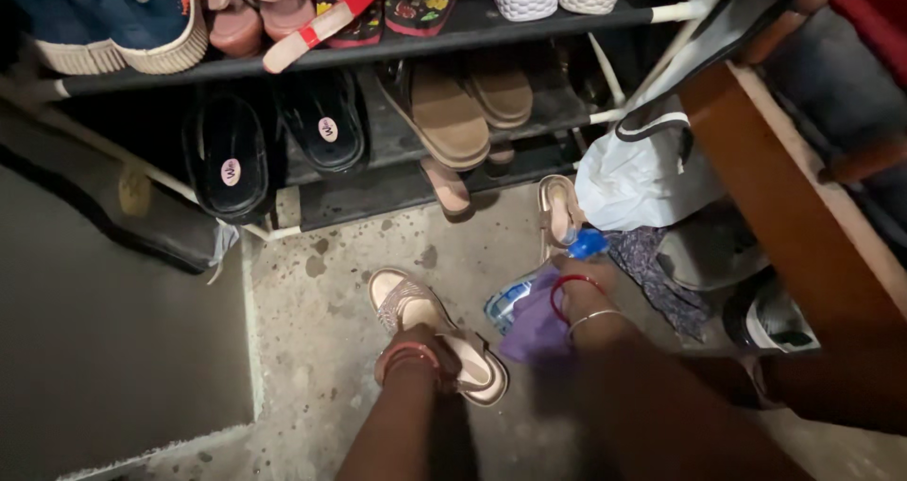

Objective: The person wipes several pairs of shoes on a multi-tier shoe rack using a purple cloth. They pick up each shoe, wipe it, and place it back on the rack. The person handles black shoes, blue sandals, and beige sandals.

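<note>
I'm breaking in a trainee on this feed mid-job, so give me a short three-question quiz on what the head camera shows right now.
1. True or false: the left hand rests on a pink sandal lying on the concrete floor.
2. What does the right hand hold against the blue-capped plastic bottle? A) a purple cloth B) a brush C) a black slipper
3. Fill in: the matching sandal stands beside a white ____.

Key
1. True.
2. A, the purple cloth.
3. Bag: the white bag leans right of the shoe rack.
</note>
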